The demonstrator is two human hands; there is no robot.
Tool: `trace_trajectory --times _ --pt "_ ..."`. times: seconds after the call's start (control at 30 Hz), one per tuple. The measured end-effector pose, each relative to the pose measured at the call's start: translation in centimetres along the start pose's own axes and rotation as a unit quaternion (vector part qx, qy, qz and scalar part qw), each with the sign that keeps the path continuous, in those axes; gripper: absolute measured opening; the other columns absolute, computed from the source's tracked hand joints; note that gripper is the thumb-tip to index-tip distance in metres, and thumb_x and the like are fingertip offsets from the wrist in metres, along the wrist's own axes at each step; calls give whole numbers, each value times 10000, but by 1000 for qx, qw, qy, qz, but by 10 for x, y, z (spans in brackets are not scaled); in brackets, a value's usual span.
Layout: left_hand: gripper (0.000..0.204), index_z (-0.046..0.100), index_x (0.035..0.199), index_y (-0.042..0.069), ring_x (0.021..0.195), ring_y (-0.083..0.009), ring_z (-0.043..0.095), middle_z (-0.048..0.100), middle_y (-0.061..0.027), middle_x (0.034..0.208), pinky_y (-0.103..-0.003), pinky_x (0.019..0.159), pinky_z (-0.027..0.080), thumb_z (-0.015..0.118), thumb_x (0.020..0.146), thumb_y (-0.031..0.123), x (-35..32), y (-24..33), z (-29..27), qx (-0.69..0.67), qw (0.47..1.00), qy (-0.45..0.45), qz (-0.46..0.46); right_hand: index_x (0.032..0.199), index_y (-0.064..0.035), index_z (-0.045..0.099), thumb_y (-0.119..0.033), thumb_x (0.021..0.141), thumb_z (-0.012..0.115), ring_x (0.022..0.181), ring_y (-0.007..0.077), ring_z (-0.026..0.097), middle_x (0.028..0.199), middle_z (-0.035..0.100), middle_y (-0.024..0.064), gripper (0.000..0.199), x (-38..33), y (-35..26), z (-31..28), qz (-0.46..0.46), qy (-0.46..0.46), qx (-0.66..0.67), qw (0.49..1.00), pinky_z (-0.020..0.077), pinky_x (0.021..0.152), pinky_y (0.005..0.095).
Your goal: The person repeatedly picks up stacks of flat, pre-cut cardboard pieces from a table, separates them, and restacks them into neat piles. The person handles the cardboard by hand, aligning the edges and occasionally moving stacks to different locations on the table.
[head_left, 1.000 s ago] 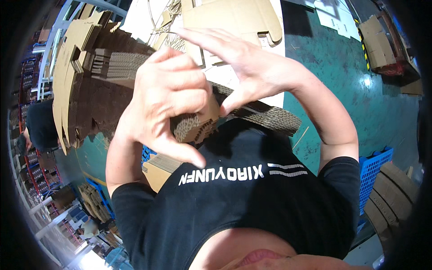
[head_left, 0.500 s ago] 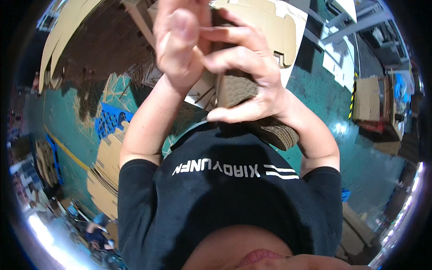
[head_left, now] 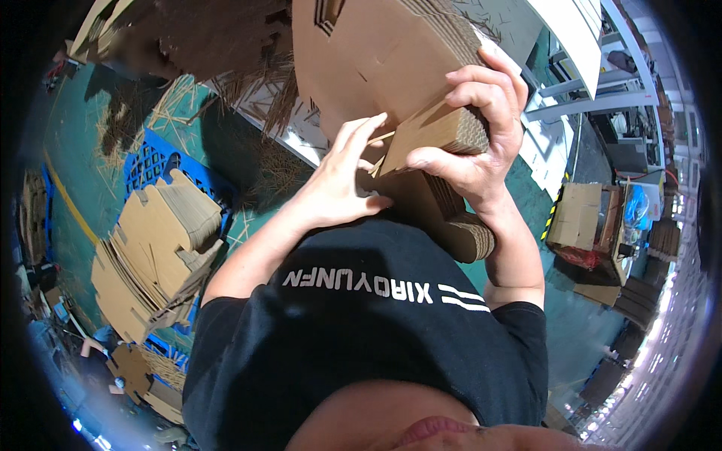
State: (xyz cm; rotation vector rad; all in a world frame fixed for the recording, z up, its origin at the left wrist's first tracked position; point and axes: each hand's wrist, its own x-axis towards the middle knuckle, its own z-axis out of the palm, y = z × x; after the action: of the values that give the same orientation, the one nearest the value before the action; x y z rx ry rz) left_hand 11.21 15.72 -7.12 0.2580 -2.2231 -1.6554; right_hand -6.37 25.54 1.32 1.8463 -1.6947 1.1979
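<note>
In front of my chest stands a thick stack of die-cut brown cardboard sheets (head_left: 361, 68), with its layered edges facing right and toward me. My right hand (head_left: 489, 135) is closed around a narrow block-like part of the stack, thumb on the near side and fingers over the far side. At the left end of that part is my left hand (head_left: 342, 177), cupped, with thumb and fingers apart. Its fingertips are beside a thin loose cardboard strip (head_left: 382, 138); whether they touch it is hard to tell. The stack's lower end (head_left: 470, 237) hangs close to my black shirt.
A white table (head_left: 301, 146) with cardboard scraps lies beyond the stack. To the left, more cut sheets (head_left: 165, 218) are piled on a blue plastic pallet (head_left: 147, 161). Scrap strips litter the green floor. Open cardboard boxes (head_left: 583, 218) stand at the right.
My hands have moved apart and come clear of each other. My left hand has dropped to the block's left end, and the large stack now shows further in view. My right hand keeps its hold.
</note>
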Motion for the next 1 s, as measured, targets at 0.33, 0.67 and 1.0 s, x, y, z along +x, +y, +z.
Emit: trace_trajectory --times 0.33,0.67,1.0 --pt "247 673 938 60 739 -294 640 624 -130 772 -365 662 513 671 701 -10 -22 -60 -29 291 935 -199 44 840 -106 608 -452 504 875 1128 283 481 959 629 69 551 -6 4 -2 27 7 -3 1000 319 1002 441" --pt "293 525 1172 -16 904 -205 654 636 -136 1019 -320 778 556 548 889 55 11 -19 26 -504 842 -67 -180 837 -108 611 -385 497 883 1120 289 479 960 632 64 516 -6 -3 4 38 20 8 999 322 999 437" --pt "389 469 1273 -13 754 -193 657 654 -134 943 -306 703 567 571 906 67 -2 -21 38 -501 840 -144 -150 822 -105 611 -367 485 884 1049 265 509 924 636 46 507 -2 6 -1 8 32 -12 999 338 977 413"
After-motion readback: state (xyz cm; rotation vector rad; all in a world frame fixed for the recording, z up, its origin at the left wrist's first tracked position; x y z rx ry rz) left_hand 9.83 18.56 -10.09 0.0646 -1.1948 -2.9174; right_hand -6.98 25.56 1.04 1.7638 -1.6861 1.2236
